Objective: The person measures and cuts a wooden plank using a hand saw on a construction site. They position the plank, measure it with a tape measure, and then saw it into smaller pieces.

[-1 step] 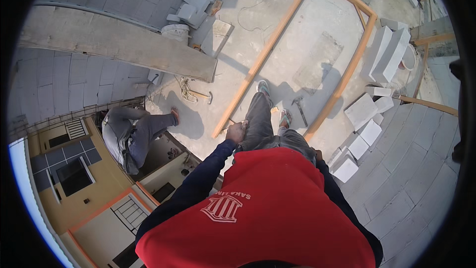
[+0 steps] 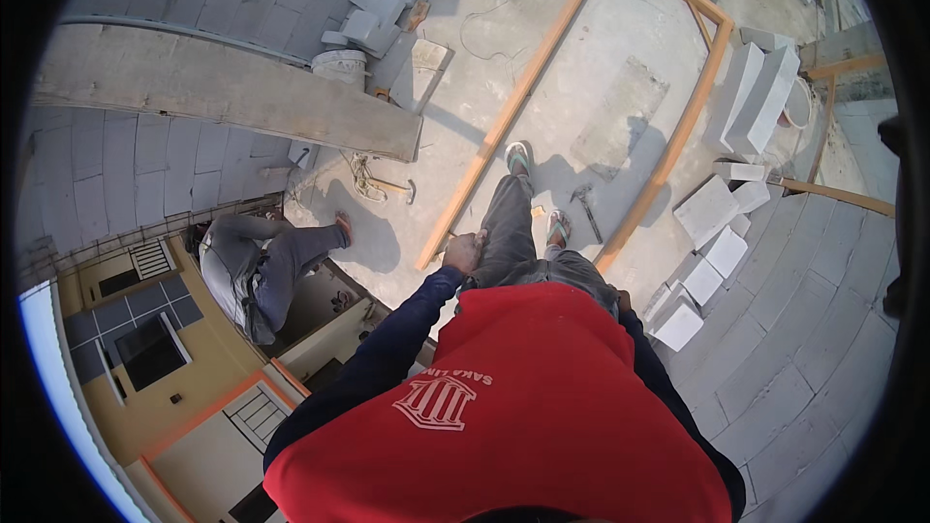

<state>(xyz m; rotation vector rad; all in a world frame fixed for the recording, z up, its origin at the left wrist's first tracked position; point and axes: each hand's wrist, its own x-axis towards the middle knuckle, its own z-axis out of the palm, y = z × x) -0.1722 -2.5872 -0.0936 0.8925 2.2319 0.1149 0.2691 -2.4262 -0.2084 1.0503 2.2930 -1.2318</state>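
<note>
My left hand [image 2: 463,253] rests beside my left thigh, close to the near end of a long wooden frame [image 2: 520,102] on the concrete floor. Its fingers are curled, with a small thin thing at them that is too small to make out. At my right hip, only a sliver of my right hand [image 2: 623,302] shows; its fingers are hidden by the red shirt. Between the frame's long sides lies a hammer [image 2: 586,215], near my right foot [image 2: 559,228] in a flip-flop. My left foot [image 2: 518,159] stands by the left beam.
On the left, another person [image 2: 254,257] bends at the floor's edge above a drop. A wood-handled hammer [image 2: 395,187] and coiled rope [image 2: 364,179] lie nearby. Pale blocks [image 2: 705,213] are piled right. A concrete beam [image 2: 223,87] juts in from the left; a bucket [image 2: 339,68] stands behind it.
The view has shifted slightly. My left hand stays by my thigh, turned a little, and the thin thing at it shows less clearly.
</note>
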